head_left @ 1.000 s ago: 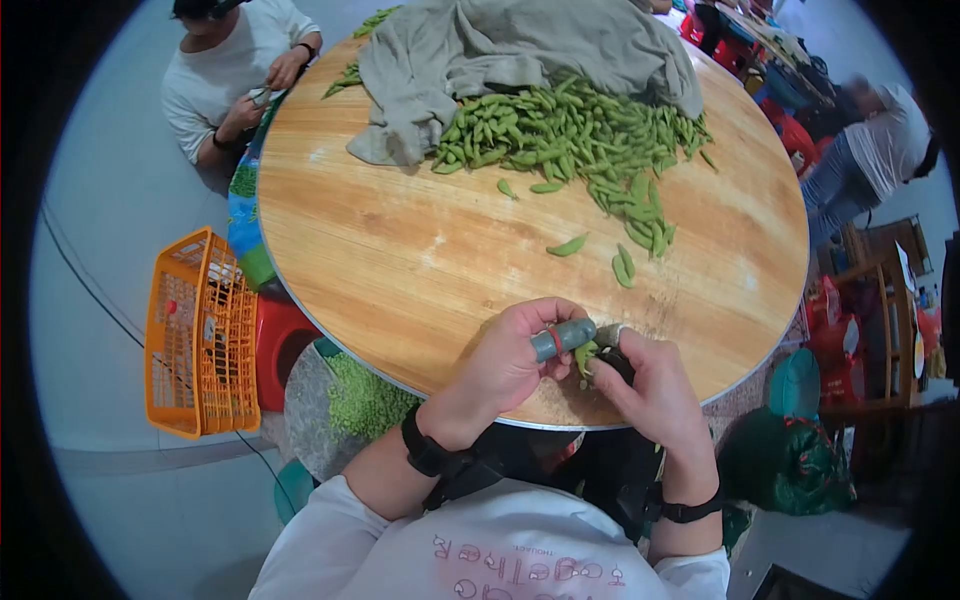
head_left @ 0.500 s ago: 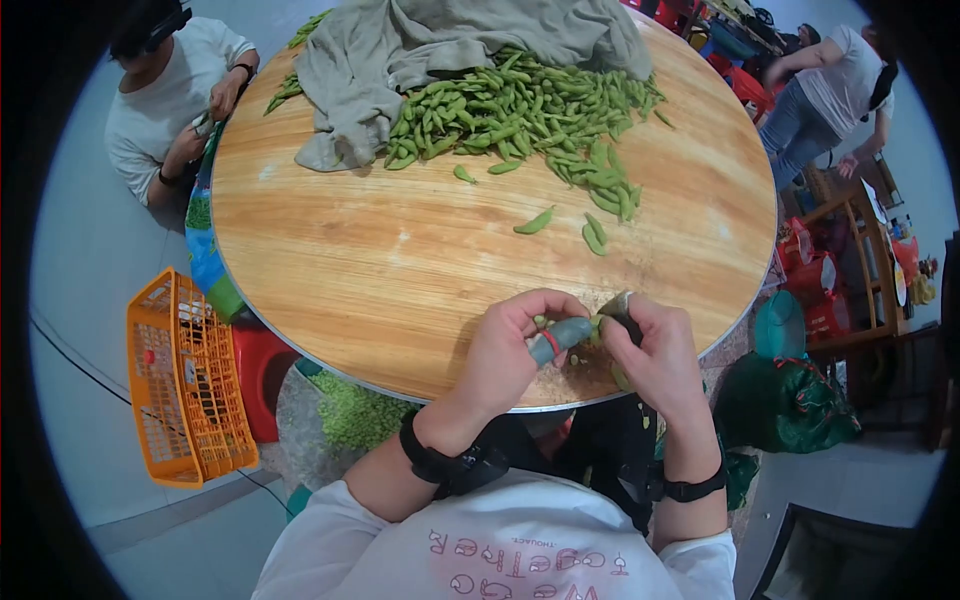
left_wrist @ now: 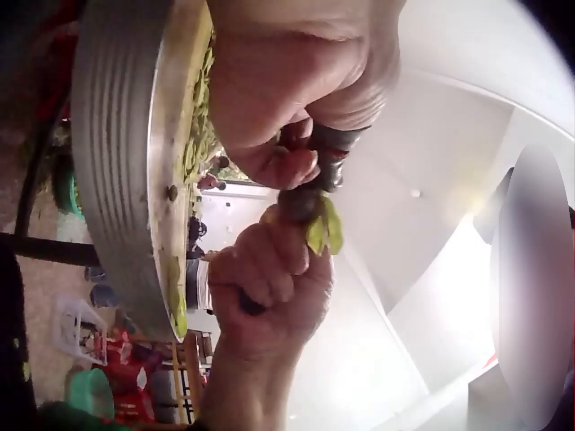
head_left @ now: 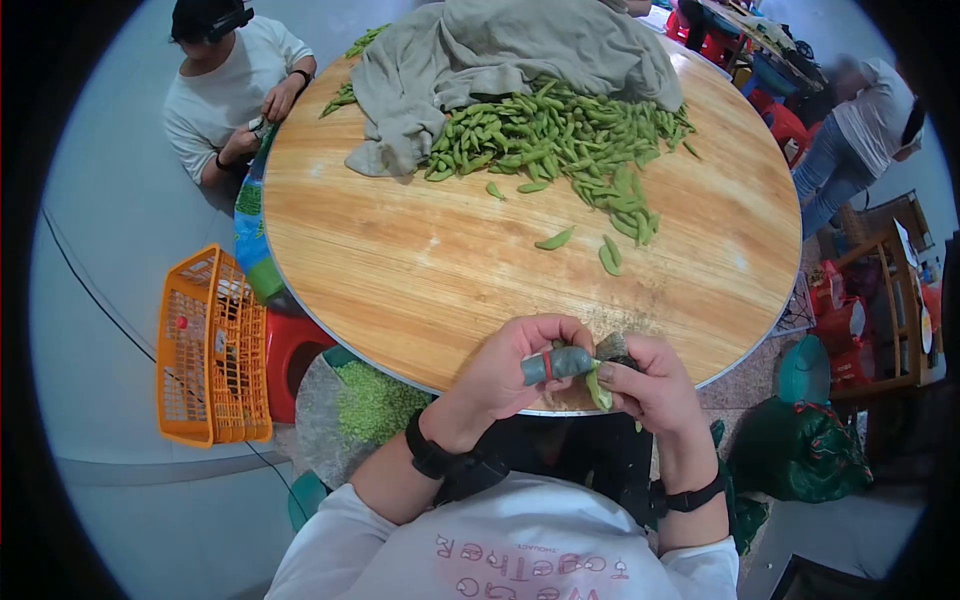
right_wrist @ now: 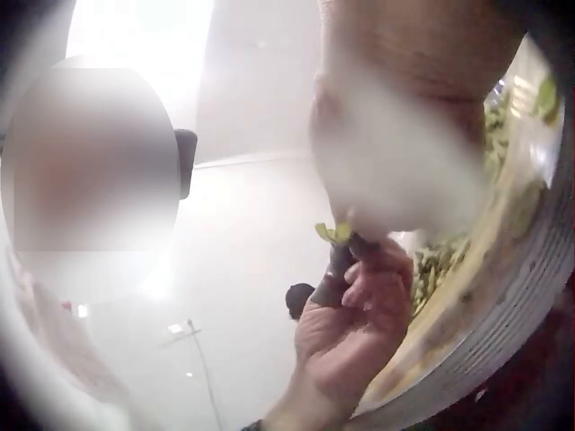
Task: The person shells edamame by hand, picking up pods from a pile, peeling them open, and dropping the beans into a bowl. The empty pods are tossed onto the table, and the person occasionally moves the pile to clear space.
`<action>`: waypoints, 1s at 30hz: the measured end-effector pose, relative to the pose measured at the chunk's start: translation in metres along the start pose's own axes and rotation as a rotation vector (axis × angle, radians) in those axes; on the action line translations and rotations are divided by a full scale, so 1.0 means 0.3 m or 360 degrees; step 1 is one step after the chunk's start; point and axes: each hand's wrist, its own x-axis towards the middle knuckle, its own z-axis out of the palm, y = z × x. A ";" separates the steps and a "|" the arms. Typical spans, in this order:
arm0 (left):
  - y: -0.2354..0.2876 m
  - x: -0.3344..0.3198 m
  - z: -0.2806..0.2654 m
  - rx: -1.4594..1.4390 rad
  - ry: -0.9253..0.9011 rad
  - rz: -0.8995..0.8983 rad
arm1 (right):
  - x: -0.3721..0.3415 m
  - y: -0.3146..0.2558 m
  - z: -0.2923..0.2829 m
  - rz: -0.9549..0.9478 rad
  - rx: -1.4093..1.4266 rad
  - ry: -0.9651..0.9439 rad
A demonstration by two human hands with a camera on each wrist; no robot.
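Observation:
My right hand [head_left: 655, 388] pinches a green edamame pod [head_left: 599, 388] at the table's near edge, with dark covers on its thumb and a finger. Beside it, my left hand [head_left: 505, 368] has its fingers curled in. Its thumb wears a grey-green sleeve [head_left: 560, 365] with a red band, and the tip presses at the pod's upper end. In the left wrist view the pod [left_wrist: 325, 229] looks split, its halves spreading. The right wrist view shows the pod [right_wrist: 334, 233] at the left thumb's tip. The curled fingers hide the left palm.
Edamame pods [head_left: 545, 135] lie heaped under a grey cloth [head_left: 510, 50] on the round wooden table [head_left: 400, 260]. Shelled beans [head_left: 375, 400] fill a container by my left knee. An orange crate [head_left: 215, 350] stands left on a red stool [head_left: 290, 350]. A seated person [head_left: 235, 95] is across the left side.
Both hands stay together at the near edge while fingers and thumbs shift about the pod. The pod now hangs toward me below the right thumb. The head view swung aside and back.

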 end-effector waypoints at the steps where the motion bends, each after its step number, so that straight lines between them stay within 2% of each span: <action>1: -0.002 -0.004 0.004 0.0004 -0.0047 0.0044 | -0.004 0.011 0.001 0.0110 0.0406 -0.0079; 2: -0.004 -0.004 0.010 0.0007 -0.0097 0.0091 | -0.007 0.015 0.000 0.0223 0.0807 -0.0160; 6: -0.025 0.007 0.031 -0.0021 -0.0040 0.0142 | -0.021 0.020 0.011 0.0169 0.0693 -0.0025; 8: -0.025 0.016 0.053 0.0450 0.0155 0.0241 | -0.020 0.048 0.018 -0.0521 -0.0429 0.0367; 9: -0.025 0.017 0.051 0.0455 0.0162 0.0245 | -0.024 0.044 0.012 -0.0525 -0.0425 0.0359; 12: -0.024 0.023 0.044 0.0471 0.0139 0.0138 | -0.044 -0.004 -0.025 0.0055 0.0076 0.0164; 13: -0.028 0.028 0.048 0.0467 0.0134 0.0145 | -0.043 0.001 -0.030 0.0056 0.0080 0.0164; 15: -0.026 0.038 0.059 0.0464 0.0133 0.0145 | -0.036 0.019 -0.031 0.0135 0.0427 0.0203; 18: -0.018 0.052 0.063 0.0621 0.0206 0.0168 | -0.033 0.021 -0.038 0.0093 0.0364 0.0223; 20: -0.009 0.054 0.046 0.0756 0.0172 0.0032 | -0.033 0.026 -0.047 0.0111 0.0353 0.0176; 24: -0.014 0.063 0.053 0.0627 0.0078 -0.0003 | -0.031 0.030 -0.081 0.0104 0.0358 0.0088; 26: -0.014 0.068 0.061 0.0673 0.0158 -0.0096 | -0.022 0.037 -0.094 -0.0014 0.0089 0.0097; 30: -0.027 0.076 0.017 0.0766 0.0224 -0.0203 | -0.011 0.039 -0.114 -0.0071 -0.0114 0.0148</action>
